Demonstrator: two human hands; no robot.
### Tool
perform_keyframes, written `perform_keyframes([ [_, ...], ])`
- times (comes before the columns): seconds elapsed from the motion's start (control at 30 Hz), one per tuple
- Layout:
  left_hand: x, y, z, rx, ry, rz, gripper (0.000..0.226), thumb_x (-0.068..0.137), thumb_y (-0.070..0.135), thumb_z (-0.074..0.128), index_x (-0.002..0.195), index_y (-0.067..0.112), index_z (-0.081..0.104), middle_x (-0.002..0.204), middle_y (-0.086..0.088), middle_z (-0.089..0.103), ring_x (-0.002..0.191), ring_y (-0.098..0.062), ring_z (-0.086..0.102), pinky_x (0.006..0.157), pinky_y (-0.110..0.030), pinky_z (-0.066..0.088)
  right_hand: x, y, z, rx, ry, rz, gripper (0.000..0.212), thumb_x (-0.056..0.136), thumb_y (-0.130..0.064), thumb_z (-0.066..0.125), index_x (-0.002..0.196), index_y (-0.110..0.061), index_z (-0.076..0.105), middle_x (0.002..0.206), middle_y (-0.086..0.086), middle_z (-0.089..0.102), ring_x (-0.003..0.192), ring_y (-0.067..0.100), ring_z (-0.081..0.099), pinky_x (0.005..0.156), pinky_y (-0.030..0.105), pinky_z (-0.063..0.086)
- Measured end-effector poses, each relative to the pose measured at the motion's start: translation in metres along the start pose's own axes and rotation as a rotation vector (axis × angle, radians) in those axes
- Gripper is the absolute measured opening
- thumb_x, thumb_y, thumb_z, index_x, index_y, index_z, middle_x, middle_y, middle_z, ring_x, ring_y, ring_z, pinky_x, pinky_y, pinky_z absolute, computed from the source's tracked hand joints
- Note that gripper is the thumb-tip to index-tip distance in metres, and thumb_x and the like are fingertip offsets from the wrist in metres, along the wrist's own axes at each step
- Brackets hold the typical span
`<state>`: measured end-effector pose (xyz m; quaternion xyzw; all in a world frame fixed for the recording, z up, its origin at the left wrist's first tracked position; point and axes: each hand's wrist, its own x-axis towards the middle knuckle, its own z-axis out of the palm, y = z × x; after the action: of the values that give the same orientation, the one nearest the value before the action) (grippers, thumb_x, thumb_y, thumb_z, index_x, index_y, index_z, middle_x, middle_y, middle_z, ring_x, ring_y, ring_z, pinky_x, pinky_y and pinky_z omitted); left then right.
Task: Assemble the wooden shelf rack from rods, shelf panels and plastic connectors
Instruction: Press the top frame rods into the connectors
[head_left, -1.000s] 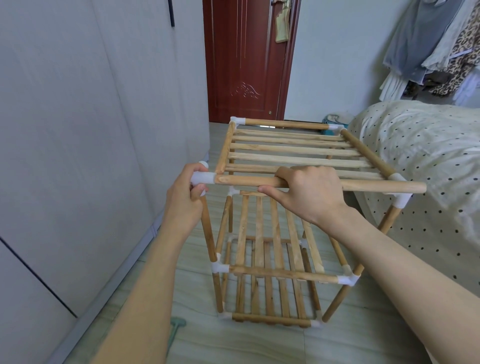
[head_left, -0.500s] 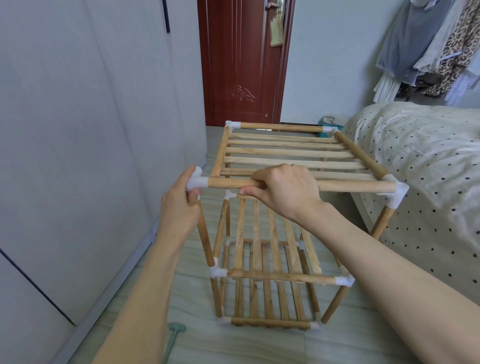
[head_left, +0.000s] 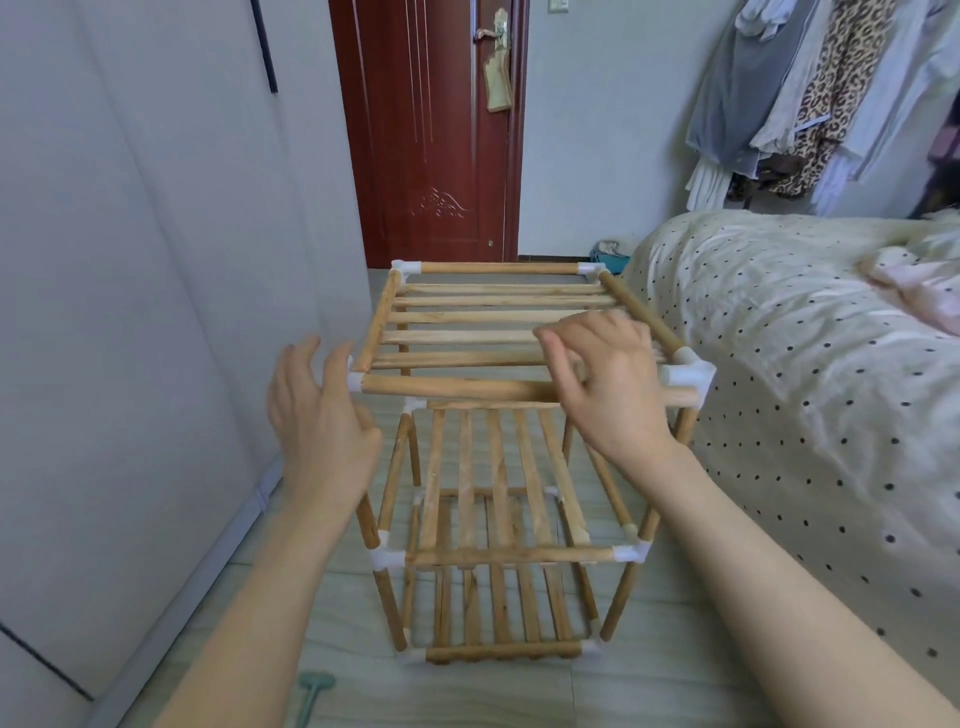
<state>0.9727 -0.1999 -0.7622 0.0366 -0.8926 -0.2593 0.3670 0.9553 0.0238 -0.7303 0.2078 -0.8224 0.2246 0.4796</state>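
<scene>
The bed (head_left: 779, 364) was off to the right of my right hand (head_left: 613, 384). The door (head_left: 431, 130) stood far ahead of both hands. The rack (head_left: 498, 467) stood on the floor (head_left: 649, 686) right in front of me, between my arms. Its front rod (head_left: 457, 388) ran from my left hand (head_left: 319, 415) to my right. My left hand was open, fingers spread, holding nothing, just beside the left corner piece (head_left: 355, 381). My right hand was loose and half curled over the rod, near the right corner piece (head_left: 688, 376).
</scene>
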Motion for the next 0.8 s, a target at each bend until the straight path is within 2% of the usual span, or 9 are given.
perform_keyframes([
  [0.07,-0.007,0.021,0.002,0.046,0.012,0.143,0.056,0.073,-0.009,0.052,0.126,0.009,0.053,0.133,-0.017,0.043,0.127,-0.034,0.032,0.106,-0.053,0.027,0.0,0.024,-0.016,-0.036,0.128,0.211,0.035,0.094,-0.029,0.041,0.094,-0.01,0.071,0.091,0.006,0.066,0.09,0.026,0.055,0.08,0.034,0.034],
  [0.2,-0.02,0.076,0.026,0.068,-0.1,0.496,0.041,0.081,0.019,0.046,0.12,0.016,0.056,0.122,-0.005,0.053,0.12,-0.024,0.039,0.102,-0.049,0.027,-0.009,0.078,-0.032,0.06,0.23,0.779,0.038,0.092,-0.03,0.037,0.11,-0.009,0.063,0.11,0.012,0.061,0.108,0.029,0.051,0.095,0.043,0.039],
  [0.27,-0.022,0.106,0.045,0.08,-0.198,0.586,0.042,0.087,0.037,0.043,0.123,0.018,0.055,0.118,-0.001,0.058,0.115,-0.021,0.048,0.098,-0.047,0.034,-0.014,0.098,-0.034,0.213,0.144,1.009,0.04,0.095,-0.035,0.04,0.117,-0.007,0.058,0.115,0.01,0.059,0.112,0.026,0.052,0.101,0.041,0.039],
  [0.33,-0.021,0.136,0.061,0.137,-0.313,0.643,0.056,0.088,0.053,0.033,0.129,0.02,0.05,0.119,0.0,0.059,0.112,-0.021,0.053,0.096,-0.043,0.038,-0.018,0.105,-0.033,0.494,-0.046,1.179,0.046,0.097,-0.04,0.041,0.124,-0.005,0.054,0.116,0.006,0.058,0.111,0.021,0.052,0.101,0.036,0.038],
  [0.4,-0.018,0.158,0.074,0.222,-0.405,0.677,0.058,0.089,0.06,0.03,0.132,0.023,0.046,0.117,0.0,0.062,0.109,-0.021,0.056,0.09,-0.037,0.042,-0.024,0.109,-0.029,0.714,-0.141,1.231,0.046,0.098,-0.041,0.04,0.124,-0.005,0.055,0.113,0.008,0.061,0.104,0.022,0.056,0.096,0.037,0.041],
  [0.47,-0.01,0.168,0.082,0.275,-0.419,0.672,0.046,0.094,0.055,0.03,0.127,0.027,0.046,0.109,0.001,0.063,0.101,-0.021,0.059,0.08,-0.031,0.04,-0.027,0.109,-0.029,0.787,-0.125,1.206,0.039,0.099,-0.033,0.039,0.119,-0.004,0.056,0.094,0.01,0.063,0.081,0.02,0.059,0.079,0.032,0.047],
  [0.53,-0.003,0.166,0.085,0.261,-0.388,0.613,0.041,0.096,0.051,0.028,0.127,0.03,0.046,0.105,0.002,0.061,0.097,-0.02,0.058,0.078,-0.03,0.04,-0.027,0.11,-0.03,0.795,-0.113,1.185,0.033,0.099,-0.027,0.038,0.116,-0.004,0.055,0.082,0.006,0.056,0.064,0.014,0.051,0.064,0.025,0.043],
  [0.7,-0.004,0.167,0.091,0.265,-0.384,0.576,0.037,0.097,0.048,0.03,0.127,0.032,0.045,0.102,0.003,0.06,0.093,-0.019,0.057,0.079,-0.031,0.04,-0.028,0.11,-0.029,0.816,-0.132,1.107,0.024,0.1,-0.021,0.033,0.107,-0.012,0.054,0.075,0.002,0.049,0.059,0.011,0.045,0.052,0.019,0.039],
  [0.8,-0.008,0.171,0.093,0.291,-0.363,0.58,0.035,0.098,0.048,0.032,0.124,0.032,0.048,0.101,0.003,0.061,0.091,-0.019,0.057,0.072,-0.03,0.032,-0.029,0.11,-0.03,0.821,-0.115,1.08,0.03,0.101,-0.02,0.029,0.123,-0.021,0.048,0.072,-0.001,0.049,0.059,0.01,0.045,0.052,0.019,0.039],
])
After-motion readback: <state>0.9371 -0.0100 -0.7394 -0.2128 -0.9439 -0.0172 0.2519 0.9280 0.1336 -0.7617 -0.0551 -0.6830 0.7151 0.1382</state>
